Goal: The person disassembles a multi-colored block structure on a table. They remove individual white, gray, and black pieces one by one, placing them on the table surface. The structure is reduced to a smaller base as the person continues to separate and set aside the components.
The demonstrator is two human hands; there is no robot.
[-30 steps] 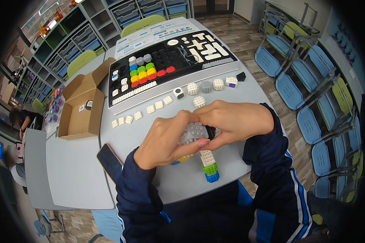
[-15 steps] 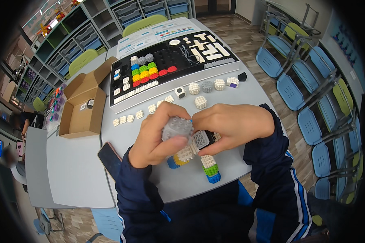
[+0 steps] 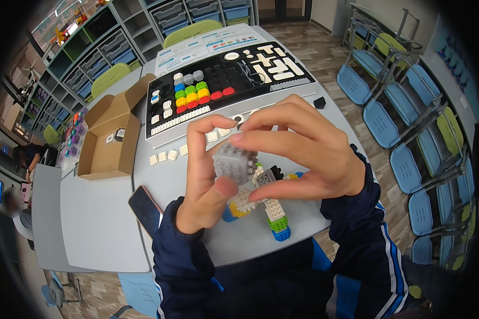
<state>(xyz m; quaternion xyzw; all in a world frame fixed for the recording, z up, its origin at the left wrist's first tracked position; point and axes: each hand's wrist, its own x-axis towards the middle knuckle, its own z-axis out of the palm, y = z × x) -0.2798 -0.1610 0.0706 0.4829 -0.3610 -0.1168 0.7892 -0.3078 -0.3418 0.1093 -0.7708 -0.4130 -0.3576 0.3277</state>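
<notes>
Head view: both hands on a grey block above the tabletop (image 3: 106, 212).
Left hand (image 3: 205, 181) and right hand (image 3: 303, 154) fingers pinch grey block (image 3: 234, 164) near brick model (image 3: 274, 212); likely mid-fitting, needs alignment.

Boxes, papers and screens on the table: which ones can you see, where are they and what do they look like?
Cardboard box: left side of table, brown, flaps open.
Black tray: behind the hands, flat rectangle holding coloured and white bricks.
Printed sheets: far edge behind the tray, white with blue and green patches.
Phone: near edge beside the left sleeve, dark screen.
</notes>
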